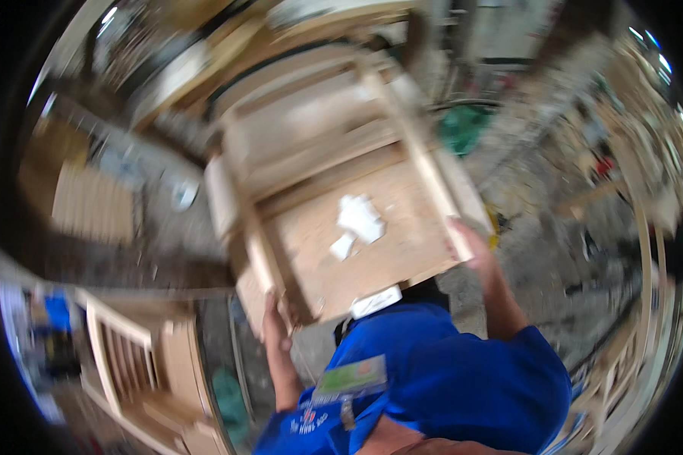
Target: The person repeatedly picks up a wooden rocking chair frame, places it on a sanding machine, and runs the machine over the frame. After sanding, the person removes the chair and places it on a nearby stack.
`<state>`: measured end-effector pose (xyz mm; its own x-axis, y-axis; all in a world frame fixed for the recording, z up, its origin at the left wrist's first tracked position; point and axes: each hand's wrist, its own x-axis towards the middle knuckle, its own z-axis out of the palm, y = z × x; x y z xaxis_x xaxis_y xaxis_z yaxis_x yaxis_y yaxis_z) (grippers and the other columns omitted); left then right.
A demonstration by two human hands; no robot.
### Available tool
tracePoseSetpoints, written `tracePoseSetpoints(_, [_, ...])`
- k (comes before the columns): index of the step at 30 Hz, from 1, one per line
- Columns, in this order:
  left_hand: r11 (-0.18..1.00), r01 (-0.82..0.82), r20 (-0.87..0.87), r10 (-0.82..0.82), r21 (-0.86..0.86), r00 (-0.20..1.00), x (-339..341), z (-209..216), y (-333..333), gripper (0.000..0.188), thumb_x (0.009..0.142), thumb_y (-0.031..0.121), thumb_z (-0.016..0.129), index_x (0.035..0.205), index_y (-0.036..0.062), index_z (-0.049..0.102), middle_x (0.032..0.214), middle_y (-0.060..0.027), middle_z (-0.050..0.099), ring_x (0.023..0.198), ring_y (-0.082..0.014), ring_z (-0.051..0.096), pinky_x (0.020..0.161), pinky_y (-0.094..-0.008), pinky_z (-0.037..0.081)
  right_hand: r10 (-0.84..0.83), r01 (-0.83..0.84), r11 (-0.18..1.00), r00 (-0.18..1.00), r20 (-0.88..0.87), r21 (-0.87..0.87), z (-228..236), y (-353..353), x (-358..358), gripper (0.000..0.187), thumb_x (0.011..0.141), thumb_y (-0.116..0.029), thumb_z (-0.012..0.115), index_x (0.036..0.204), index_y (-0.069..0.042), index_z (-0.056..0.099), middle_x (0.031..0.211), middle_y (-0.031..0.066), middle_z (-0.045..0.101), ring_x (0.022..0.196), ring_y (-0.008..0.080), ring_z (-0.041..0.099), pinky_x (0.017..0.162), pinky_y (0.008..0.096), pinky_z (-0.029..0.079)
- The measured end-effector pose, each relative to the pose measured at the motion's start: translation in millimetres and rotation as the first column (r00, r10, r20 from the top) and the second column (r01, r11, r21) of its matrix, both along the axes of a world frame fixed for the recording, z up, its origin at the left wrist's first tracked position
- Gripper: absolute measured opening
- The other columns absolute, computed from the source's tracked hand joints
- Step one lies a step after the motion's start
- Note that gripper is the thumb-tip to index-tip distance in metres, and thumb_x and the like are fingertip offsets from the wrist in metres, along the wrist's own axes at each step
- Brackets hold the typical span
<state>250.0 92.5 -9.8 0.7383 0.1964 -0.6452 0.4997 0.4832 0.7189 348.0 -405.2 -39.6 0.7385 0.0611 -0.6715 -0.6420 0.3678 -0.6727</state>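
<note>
Wooden frame [423, 163]: in front of the person's body, near end toward the blue shirt [463, 379]; two long side rails, crosspieces between them.
Left hand [277, 317]: partly closed, gripping the near end of the frame's left side; exact finger placement blurred.
Right hand [470, 243]: partly closed around the near end of the right rail; fingers partly hidden.
Panel [300, 258]: flat, light brown, between the rails in the frame's near half.
White pieces [360, 218]: irregular, lying on the panel near its middle; one smaller than the rest.
White strip [376, 302]: at the frame's near edge, between the two hands; material cannot be determined.
Left surroundings: a ribbed wooden piece [92, 203]; nearer the person, a slatted wooden frame [119, 341].
Right surroundings: a green bundle [463, 127] beyond the frame's right side, blurred.
</note>
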Motion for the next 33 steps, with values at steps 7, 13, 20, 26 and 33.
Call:
tracePoseSetpoints(7, [0.997, 0.005, -0.09, 0.002, 0.071, 0.996, -3, -14, -3, 0.053, 0.097, 0.07, 0.052, 0.103, 0.0182, 0.062, 0.064, -0.0011, 0.056, 0.045, -0.0184, 0.053, 0.038, -0.0333, 0.041, 0.121, -0.121, 0.993, 0.991, 0.057, -0.003, 1, -1, 12, 0.051, 0.098, -0.058, 0.063, 0.105, -0.008, 0.062, 0.069, 0.003, 0.06, 0.049, 0.0133, 0.057, 0.042, 0.0281, 0.044])
tracePoseSetpoints(13, [0.995, 0.02, -0.083, -0.012, 0.096, 0.996, -5, -12, 3, 0.059, 0.096, 0.073, 0.05, 0.107, 0.016, 0.059, 0.061, -0.0024, 0.055, 0.046, -0.0188, 0.053, 0.039, -0.0324, 0.04, 0.199, -0.208, 0.974, 0.974, 0.108, 0.086, 7, -4, 9, 0.056, 0.099, -0.06, 0.06, 0.11, -0.006, 0.064, 0.07, 0.0031, 0.061, 0.049, 0.0137, 0.057, 0.044, 0.0293, 0.045])
tracePoseSetpoints(20, [0.999, -0.034, 0.045, 0.035, -0.031, 0.998, 1, -4, 2, 0.07, 0.098, 0.075, 0.044, 0.102, 0.007, 0.061, 0.064, -0.0049, 0.057, 0.047, -0.0216, 0.054, 0.044, -0.0339, 0.046, 0.116, -0.138, 0.951, 0.989, 0.095, 0.277, -12, -4, 12, 0.049, 0.101, -0.054, 0.06, 0.11, -0.005, 0.065, 0.074, 0.002, 0.062, 0.054, 0.0144, 0.058, 0.047, 0.0293, 0.045])
tracePoseSetpoints(26, [0.938, 0.052, -0.043, -0.071, -0.344, 0.997, 11, -6, 22, 0.071, 0.099, 0.071, 0.038, 0.093, 0.0052, 0.063, 0.059, -0.007, 0.055, 0.044, -0.0245, 0.052, 0.04, -0.0373, 0.043, 0.102, -0.116, 0.962, 0.992, 0.072, 0.248, 13, 3, 10, 0.044, 0.098, -0.05, 0.064, 0.101, -0.006, 0.064, 0.07, -0.0006, 0.055, 0.052, 0.0103, 0.051, 0.046, 0.0253, 0.041])
tracePoseSetpoints(33, [0.97, -0.015, -0.169, -0.027, -0.244, 0.985, 16, 0, 11, 0.05, 0.103, 0.053, 0.035, 0.091, 0.0112, 0.061, 0.059, -0.0041, 0.052, 0.046, -0.0217, 0.048, 0.043, -0.0351, 0.041, 0.053, -0.064, 0.977, 0.997, 0.06, 0.201, 18, 1, 7, 0.049, 0.093, -0.054, 0.069, 0.097, -0.006, 0.063, 0.068, 0.0004, 0.056, 0.049, 0.0099, 0.049, 0.044, 0.0237, 0.039])
